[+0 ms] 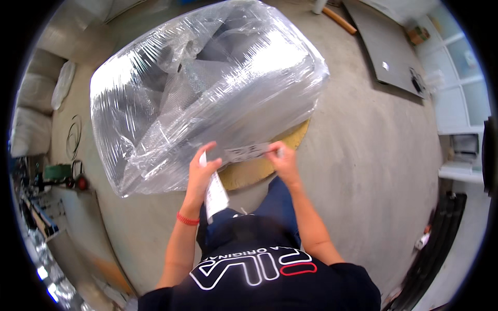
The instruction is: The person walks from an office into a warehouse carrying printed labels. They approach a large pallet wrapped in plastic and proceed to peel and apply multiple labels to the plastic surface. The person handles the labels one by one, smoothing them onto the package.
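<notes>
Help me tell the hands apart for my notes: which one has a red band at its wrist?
The left hand: a red bracelet circles its wrist. The right hand, which pinches the printed strip, has a bare wrist.

1. Through the head view, I see a large bundle (228, 106) in shiny clear wrap, its near side facing the wearer.
2. A round yellow base (249, 173) shows under the bundle's near edge.
3. I see the right hand (284, 159) pinching one end of a printed strip (248, 152) stretched toward the left hand (198, 171).
4. A white strip (216, 196) hangs from the left hand; I can't tell whether both strips are one piece.
5. A red band (188, 219) circles the left wrist.
6. At upper right I have a dark panel (386, 49) on the concrete floor (363, 171), near a brown tube (340, 20).
7. White shelving (454, 78) lines the right side.
</notes>
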Demonstrator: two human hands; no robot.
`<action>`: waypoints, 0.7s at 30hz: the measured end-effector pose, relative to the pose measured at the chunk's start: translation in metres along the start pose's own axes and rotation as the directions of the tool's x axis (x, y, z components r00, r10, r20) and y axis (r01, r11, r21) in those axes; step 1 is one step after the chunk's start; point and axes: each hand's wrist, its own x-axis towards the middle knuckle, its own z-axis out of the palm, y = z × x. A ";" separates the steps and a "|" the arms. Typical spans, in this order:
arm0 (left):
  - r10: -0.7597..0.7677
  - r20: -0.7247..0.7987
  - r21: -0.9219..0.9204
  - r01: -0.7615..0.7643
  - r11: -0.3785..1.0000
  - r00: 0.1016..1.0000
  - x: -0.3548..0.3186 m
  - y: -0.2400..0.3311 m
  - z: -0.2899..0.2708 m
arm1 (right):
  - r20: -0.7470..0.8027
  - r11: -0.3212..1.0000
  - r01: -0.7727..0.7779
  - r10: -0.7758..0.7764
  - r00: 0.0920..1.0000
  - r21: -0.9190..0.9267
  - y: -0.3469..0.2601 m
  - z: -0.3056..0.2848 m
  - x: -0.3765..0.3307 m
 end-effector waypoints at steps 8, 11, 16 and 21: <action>0.124 -0.263 0.668 0.088 0.739 0.957 0.216 -0.063 0.045 | 0.051 0.819 0.086 -0.069 0.996 -0.568 0.044 -0.292 0.047; 0.134 -0.341 0.792 0.207 0.575 0.931 0.270 -0.059 0.057 | 0.105 0.764 0.029 0.051 0.993 -0.644 0.071 -0.339 0.025; 0.059 -0.437 0.822 0.372 0.432 0.897 0.277 -0.081 0.111 | 0.078 0.731 -0.162 0.282 0.956 -0.663 0.082 -0.349 0.008; 0.003 -0.332 0.890 0.313 0.331 0.943 0.237 -0.083 0.141 | 0.169 0.796 -0.062 0.203 0.964 -0.601 0.078 -0.322 0.048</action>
